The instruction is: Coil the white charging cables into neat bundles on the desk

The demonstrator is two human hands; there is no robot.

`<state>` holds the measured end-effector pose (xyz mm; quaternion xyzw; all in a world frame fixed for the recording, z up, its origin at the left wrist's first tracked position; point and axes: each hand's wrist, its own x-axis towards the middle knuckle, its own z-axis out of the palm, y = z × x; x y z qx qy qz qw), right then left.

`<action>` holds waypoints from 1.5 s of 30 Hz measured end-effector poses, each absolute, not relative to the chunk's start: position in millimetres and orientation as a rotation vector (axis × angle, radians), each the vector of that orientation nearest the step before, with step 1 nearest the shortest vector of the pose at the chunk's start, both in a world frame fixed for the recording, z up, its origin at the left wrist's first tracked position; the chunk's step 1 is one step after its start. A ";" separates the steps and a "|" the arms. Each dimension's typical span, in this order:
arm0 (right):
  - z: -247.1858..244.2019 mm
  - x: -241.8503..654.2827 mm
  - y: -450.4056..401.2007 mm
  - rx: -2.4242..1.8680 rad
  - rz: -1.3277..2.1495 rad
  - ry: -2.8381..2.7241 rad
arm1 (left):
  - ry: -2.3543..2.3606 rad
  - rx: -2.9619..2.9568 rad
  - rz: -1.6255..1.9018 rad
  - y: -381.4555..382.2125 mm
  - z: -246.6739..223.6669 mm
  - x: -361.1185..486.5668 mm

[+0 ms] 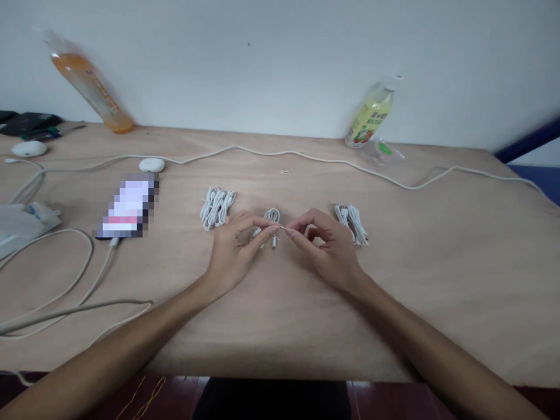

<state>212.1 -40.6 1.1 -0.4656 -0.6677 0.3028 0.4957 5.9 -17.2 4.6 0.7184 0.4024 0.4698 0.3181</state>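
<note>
Above the table (446,280), both hands (231,251) (335,251) pinch a thin strip (282,227); a yellow bottle label (370,121) bears blurred characters.

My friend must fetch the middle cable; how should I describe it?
On the table, find the left hand. The middle cable, white and looped, lies partly behind its fingers. Unlike the left bundle and right bundle, it has a neighbour on each side.

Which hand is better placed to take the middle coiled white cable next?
Left, probably. The left hand partly overlaps the coiled white cable in view, while the right hand sits farther right, though both hands seem to pinch a thin strip.
</note>
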 end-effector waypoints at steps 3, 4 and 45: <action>1.9 210.9 -40.8 -1.130 0.763 -1.596 | 1.061 1.845 1.217 -17.2 5.0 6.5; 2.3 210.5 -40.8 -1.132 0.773 -1.586 | 1.058 1.819 1.209 -17.1 5.1 6.8; -3.2 200.1 -46.1 -1.186 0.813 -1.530 | 1.047 1.932 1.216 -19.3 11.7 6.2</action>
